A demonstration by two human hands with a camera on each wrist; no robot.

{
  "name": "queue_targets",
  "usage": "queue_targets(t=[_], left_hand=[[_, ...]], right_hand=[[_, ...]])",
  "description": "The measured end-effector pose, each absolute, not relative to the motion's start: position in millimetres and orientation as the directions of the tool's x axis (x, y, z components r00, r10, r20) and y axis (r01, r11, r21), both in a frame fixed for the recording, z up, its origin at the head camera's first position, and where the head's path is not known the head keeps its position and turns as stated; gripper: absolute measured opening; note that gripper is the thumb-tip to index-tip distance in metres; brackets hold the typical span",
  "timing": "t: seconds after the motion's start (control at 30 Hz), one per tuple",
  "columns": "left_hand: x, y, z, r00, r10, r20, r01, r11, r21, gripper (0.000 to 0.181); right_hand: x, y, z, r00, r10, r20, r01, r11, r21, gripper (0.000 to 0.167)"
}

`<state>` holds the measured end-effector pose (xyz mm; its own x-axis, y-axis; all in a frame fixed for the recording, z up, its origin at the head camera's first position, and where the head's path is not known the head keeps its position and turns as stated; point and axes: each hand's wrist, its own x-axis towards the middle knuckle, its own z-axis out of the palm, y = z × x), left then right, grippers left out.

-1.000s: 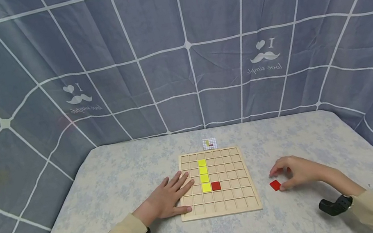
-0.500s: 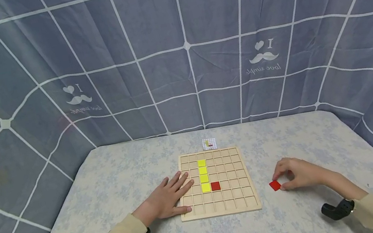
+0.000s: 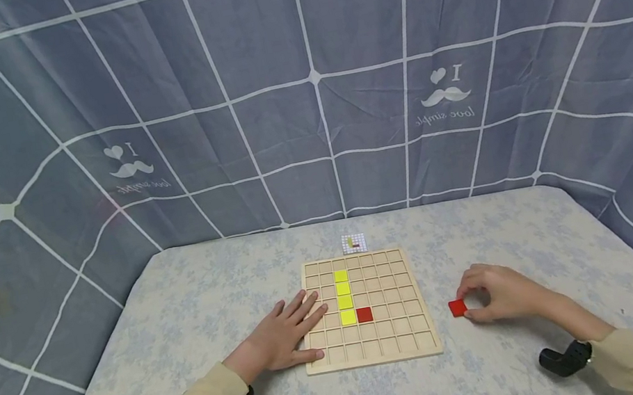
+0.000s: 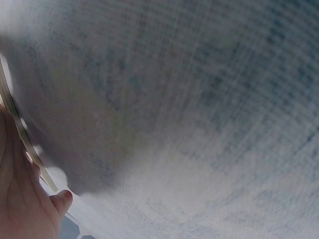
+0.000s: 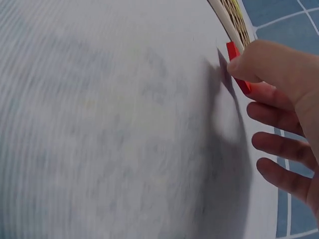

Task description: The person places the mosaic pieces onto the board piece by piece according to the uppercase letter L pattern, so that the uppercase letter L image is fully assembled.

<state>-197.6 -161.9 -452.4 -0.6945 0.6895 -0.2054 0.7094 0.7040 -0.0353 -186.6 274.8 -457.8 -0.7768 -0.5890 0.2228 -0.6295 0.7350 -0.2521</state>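
A wooden grid board [image 3: 403, 346] lies on the table. One of its columns holds several yellow square tiles [image 3: 343, 289], and a dark red tile [image 3: 365, 314] sits right of the lowest one. My left hand [image 3: 282, 337] rests with spread fingers on the board's left edge; the left wrist view shows part of this hand [image 4: 25, 199] beside that edge. To the right of the board, my right hand [image 3: 501, 292] pinches a red square tile [image 3: 457, 308] between thumb and forefinger. In the right wrist view this red tile [image 5: 241, 83] is above the table, casting a shadow.
A small printed pattern card [image 3: 353, 243] lies just behind the board. The table [image 3: 216, 278] has a pale blue-patterned cloth. A dark blue curtain [image 3: 278, 126] with white lines stands behind it and along both sides.
The right hand has closed its forefinger and thumb on the red tile and lifted it, moving slightly left toward the board. The left hand stays on the board.
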Motion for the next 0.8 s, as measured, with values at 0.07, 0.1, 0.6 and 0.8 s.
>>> queue_targets(t=[0.07,0.1,0.6,0.8], left_hand=[[-197.9,-161.9,-452.1,-0.693,0.690,-0.210,0.710,0.703,-0.032,0.078],[-198.0,-162.0,-452.0,-0.692,0.691,-0.208,0.711,0.703,-0.032,0.078],[-197.0,-162.3,-449.3,-0.688,0.695,-0.209,0.712,0.702,-0.013,0.078],[-195.7,-161.8,-447.6,-0.694,0.689,-0.209,0.707,0.708,-0.012,0.077]], right_hand=[[-188.2,269.4,-457.5,-0.775,-0.583,0.244,-0.631,0.735,-0.249,0.018],[-189.1,266.5,-457.7,-0.770,-0.582,0.260,-0.636,0.731,-0.248,0.018],[-209.9,200.2,-452.4,-0.766,-0.556,0.322,-0.640,0.705,-0.305,0.018],[-216.1,176.0,-451.3,-0.768,-0.586,0.258,-0.640,0.689,-0.341,0.018]])
